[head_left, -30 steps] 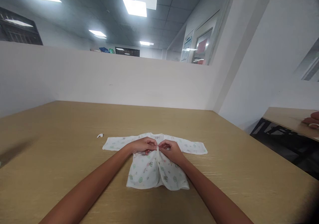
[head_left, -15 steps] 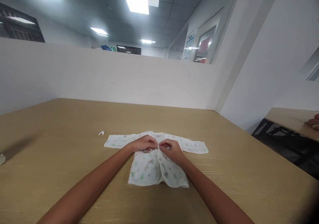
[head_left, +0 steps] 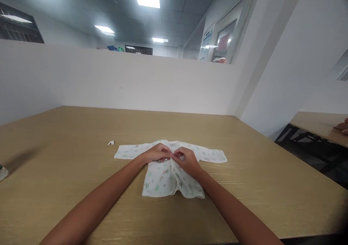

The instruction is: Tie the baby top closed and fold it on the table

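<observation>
A small white baby shirt (head_left: 163, 181) with a pale green and pink print lies flat on the wooden table (head_left: 67, 172), sleeves spread left and right, collar away from me. My left hand (head_left: 157, 153) and my right hand (head_left: 184, 160) meet at the shirt's front opening just below the collar. Each hand pinches one edge of the front placket, fingers curled and pressed together. The lower front flaps hang slightly apart toward me.
A small white earbud-like object (head_left: 110, 143) lies on the table left of the shirt. A white partition wall (head_left: 122, 85) backs the table. Another person's hand (head_left: 343, 127) rests on a second table (head_left: 318, 125) at far right. A pale object (head_left: 2, 172) shows at the left edge.
Both hands stay pinched at the shirt's front opening. The view has shifted slightly, so the shirt and hands sit a little higher in the picture.
</observation>
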Available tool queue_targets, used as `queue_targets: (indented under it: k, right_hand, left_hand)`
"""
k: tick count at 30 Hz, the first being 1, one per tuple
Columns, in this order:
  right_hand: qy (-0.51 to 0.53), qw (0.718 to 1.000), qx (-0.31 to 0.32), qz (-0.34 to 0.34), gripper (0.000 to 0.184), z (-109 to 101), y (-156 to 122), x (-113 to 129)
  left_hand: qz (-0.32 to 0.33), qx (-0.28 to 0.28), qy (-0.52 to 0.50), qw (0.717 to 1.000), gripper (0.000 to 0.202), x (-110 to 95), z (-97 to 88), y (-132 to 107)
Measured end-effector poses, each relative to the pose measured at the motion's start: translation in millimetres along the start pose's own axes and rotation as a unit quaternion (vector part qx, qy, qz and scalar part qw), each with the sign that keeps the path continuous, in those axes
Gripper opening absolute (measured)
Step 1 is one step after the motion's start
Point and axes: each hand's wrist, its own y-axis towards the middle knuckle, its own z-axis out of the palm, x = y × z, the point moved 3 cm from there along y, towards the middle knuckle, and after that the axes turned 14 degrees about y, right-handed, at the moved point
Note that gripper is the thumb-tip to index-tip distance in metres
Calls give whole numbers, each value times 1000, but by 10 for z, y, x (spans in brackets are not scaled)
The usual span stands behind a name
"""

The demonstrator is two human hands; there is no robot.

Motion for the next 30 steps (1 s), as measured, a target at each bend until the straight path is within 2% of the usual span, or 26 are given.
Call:
queue_targets:
  k: [10,17,24,30]
  right_hand:
    - [18,999,-19,46,9,-5,9,-103]
    - [59,991,-36,112,17,-15,25,-169]
    - [190,966,3,176,29,-68,46,-182]
    - [195,964,9,179,29,-76,63,-169]
  left_hand:
    - [8,-34,28,999,21,-27,31,-13]
    - [16,-61,26,998,19,-15,63,14]
    - [44,-42,25,998,29,-80,50,-15]
    - [66,-34,17,997,38,-134,47,-52]
